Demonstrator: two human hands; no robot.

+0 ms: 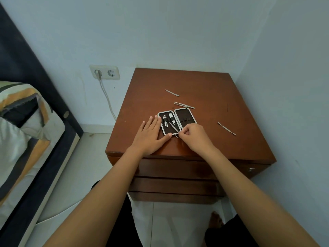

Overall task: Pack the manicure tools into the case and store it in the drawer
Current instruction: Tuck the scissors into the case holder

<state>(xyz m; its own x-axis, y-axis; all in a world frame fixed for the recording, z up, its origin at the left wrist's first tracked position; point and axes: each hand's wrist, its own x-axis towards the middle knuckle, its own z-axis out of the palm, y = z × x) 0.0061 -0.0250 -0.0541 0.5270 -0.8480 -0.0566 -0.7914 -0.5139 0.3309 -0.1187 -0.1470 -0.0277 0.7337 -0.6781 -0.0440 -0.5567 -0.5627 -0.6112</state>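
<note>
While both hands rest on top, the brown nightstand [204,82] stands in the corner by the wall, with its drawers [178,169] shut below the wrists. Left of the left hand's fingers there is a bed [26,122], and a wall socket [104,72] with a cord plugged in.

The left hand [148,135] lies flat on the wood. Its fingers [153,122] are straight and close together, and their tips touch the left edge of the case [177,121]. The thumb reaches along the case's near edge.

The case lies open and flat, right in front of both sets of fingers. Its left half holds two clippers [168,120]. Its right half looks dark, and I cannot tell what is in it.

The right hand [195,135] is curled up at the near right corner of the case. Its fingers [185,131] pinch the handle of small scissors [173,127]. The scissors slant up from the fingertips over the left half of the case.

Four more tools lie loose on the wood. A flat pusher [226,128] is right of the right hand's fingers. Tweezers [184,104] lie just past the case, beyond the fingertips. A file [172,93] lies farther away still. A thin pick [227,106] is far off to the right.
</note>
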